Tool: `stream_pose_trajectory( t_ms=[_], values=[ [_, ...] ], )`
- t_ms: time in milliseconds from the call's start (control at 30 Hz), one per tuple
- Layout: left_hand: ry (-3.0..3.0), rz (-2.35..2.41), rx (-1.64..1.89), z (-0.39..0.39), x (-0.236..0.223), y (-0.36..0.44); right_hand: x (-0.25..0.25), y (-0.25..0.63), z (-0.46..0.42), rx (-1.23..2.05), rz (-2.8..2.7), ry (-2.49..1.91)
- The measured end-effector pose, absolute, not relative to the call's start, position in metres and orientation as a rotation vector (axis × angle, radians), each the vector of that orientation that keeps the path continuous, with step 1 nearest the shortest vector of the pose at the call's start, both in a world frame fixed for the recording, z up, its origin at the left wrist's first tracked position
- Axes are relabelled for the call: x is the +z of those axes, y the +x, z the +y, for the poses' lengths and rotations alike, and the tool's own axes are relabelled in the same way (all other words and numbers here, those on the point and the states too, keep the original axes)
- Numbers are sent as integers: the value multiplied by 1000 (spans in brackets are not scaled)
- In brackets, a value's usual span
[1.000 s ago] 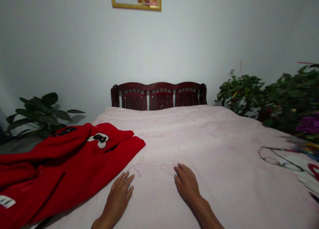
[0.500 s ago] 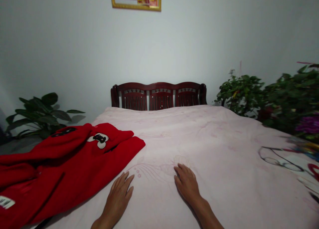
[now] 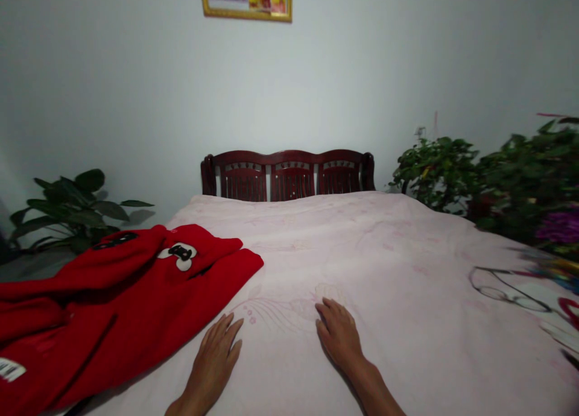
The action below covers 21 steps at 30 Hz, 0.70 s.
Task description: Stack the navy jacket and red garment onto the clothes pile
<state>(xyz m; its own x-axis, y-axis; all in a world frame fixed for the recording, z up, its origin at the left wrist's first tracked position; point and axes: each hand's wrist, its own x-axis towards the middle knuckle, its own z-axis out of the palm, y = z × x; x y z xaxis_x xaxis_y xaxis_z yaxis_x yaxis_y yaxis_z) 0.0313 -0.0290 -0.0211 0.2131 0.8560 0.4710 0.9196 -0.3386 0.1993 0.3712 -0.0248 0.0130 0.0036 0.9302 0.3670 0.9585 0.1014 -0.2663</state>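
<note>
Bedding (image 3: 407, 319), pale pink with a faint floral pattern, is spread from 6 o'clock towards the centre. At 7 o'clock the left hand (image 3: 213, 359) is laid palm down on it, fingers loosely parted; at 5 o'clock the right hand (image 3: 341, 337) is rested likewise, its fingers unclenched but closer together. Just beside the left hand, at 8 o'clock, a rumpled red garment (image 3: 145, 310) is draped. Eyeglasses (image 3: 527, 304) are set down at 4 o'clock. Farther off, a leafy plant (image 3: 85, 217) is seen at 9 o'clock and bushy greenery (image 3: 446, 163) at 3. Beyond the bedding, a slatted wooden headboard (image 3: 292, 181) is placed by the wall (image 3: 362, 72); between 11 and 12 a gold-framed picture (image 3: 248, 12) is hung.
</note>
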Motion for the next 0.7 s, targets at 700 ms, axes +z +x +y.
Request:
stream_pose_trajectory(
  t_ms=[700],
  values=[
    [-2352, -1721, -822, -30, -21, 31, 14, 371, -25, -82, -1934, -1829]
  ],
)
